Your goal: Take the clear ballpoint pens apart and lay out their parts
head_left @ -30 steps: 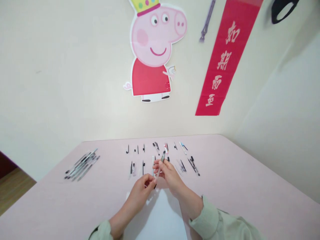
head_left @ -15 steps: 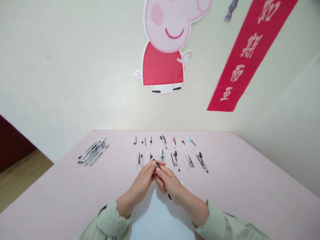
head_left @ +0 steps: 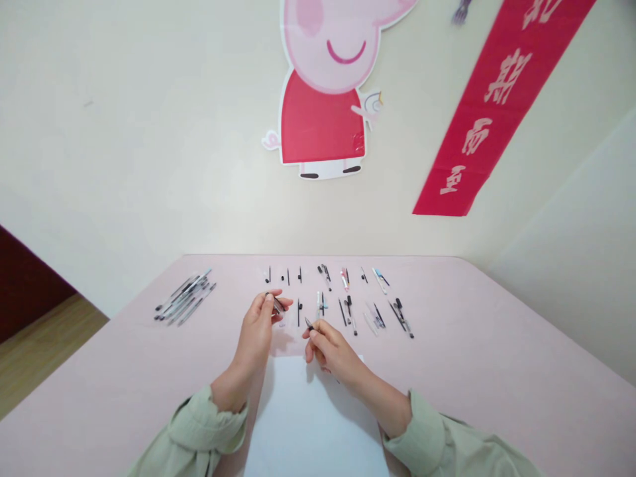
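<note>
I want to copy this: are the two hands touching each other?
No, the left hand and right hand are apart, with pink table showing between them.

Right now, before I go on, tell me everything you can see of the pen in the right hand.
The pen is slim, with a dark front part and a bare, pointed tip that looks metallic; no cap covers that end. The right hand grips it close behind the tip, which slants up and to the left, away from the wearer. In the view, the tip appears against the pink table. The fingers and palm hide most of the barrel, so its colour and length cannot be told.
</note>
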Available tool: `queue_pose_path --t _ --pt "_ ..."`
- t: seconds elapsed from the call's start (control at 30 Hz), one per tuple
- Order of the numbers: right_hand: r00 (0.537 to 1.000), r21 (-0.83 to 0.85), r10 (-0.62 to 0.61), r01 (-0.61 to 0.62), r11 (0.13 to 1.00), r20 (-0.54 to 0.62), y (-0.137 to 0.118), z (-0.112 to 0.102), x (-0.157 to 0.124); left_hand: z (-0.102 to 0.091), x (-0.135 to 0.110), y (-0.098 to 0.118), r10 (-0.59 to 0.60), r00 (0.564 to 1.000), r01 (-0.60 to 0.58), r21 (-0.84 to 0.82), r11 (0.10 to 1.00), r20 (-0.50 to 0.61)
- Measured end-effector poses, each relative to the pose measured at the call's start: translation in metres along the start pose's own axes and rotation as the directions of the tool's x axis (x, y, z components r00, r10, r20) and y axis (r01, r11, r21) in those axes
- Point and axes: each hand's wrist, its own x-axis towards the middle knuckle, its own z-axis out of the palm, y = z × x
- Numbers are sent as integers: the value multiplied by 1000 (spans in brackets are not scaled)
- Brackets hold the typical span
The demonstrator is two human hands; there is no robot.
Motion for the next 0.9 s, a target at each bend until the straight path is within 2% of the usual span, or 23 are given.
queue_pose_path --t 0.17,0.27,0.33,0.43,0.5,0.57,0.63,0.8,0.9 --pt "1000 -95 -2 2 995 -1 11 0 2 -20 17 -6 66 996 -46 263 964 -67" --pt "999 -132 38 -33 991 29 15 1 2 -36 29 -14 162 981 -97 453 886 -105" --pt "998 -155 50 -43 987 46 16 1 3 -46 36 -21 236 971 -157 630 760 -43" --pt "996 -179 49 -36 983 70 17 1 3 -57 44 -32 247 965 -198 853 483 84" --pt "996 -189 53 -38 981 78 17 0 3 -59 47 -38 215 970 -183 929 321 116" --pt "995 -195 60 -43 980 84 17 0 3 -59 47 -42 211 970 -172 958 231 124" --pt "994 -195 67 -49 980 88 18 0 3 -60 47 -46 223 966 -179 960 215 130" --pt "993 -184 67 -49 982 95 19 -1 4 -64 42 -48 251 961 -199 927 318 120" --pt "994 -182 61 -44 982 90 18 -1 4 -59 35 -40 340 933 -240 908 343 119"
